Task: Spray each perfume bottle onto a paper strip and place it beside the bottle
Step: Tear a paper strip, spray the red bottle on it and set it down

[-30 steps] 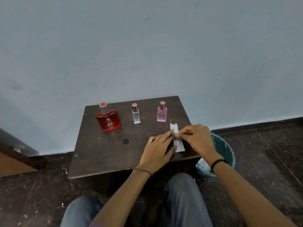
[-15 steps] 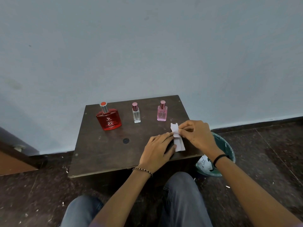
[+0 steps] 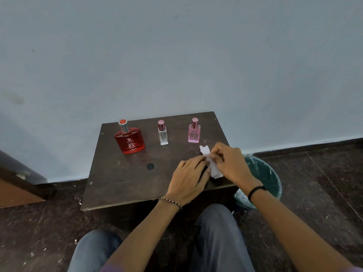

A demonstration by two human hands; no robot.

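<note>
Perfume bottles stand along the far side of the dark table [image 3: 121, 179]: a broad red bottle [image 3: 130, 141] at left, a pink bottle [image 3: 194, 133] at right and a slim clear bottle [image 3: 162, 135] between. Nearer, the left hand [image 3: 189, 179] presses straight fingers on the white paper strip [image 3: 215, 171]. The right hand [image 3: 231, 163] pinches it, just near of the pink bottle.

The flat red glass bottle [image 3: 130, 141], slim clear glass bottle [image 3: 163, 135] and pink glass bottle [image 3: 194, 133] are lining the far side of the dark wooden tabletop [image 3: 121, 179], with gaps between them; its near left part is lying free.
</note>
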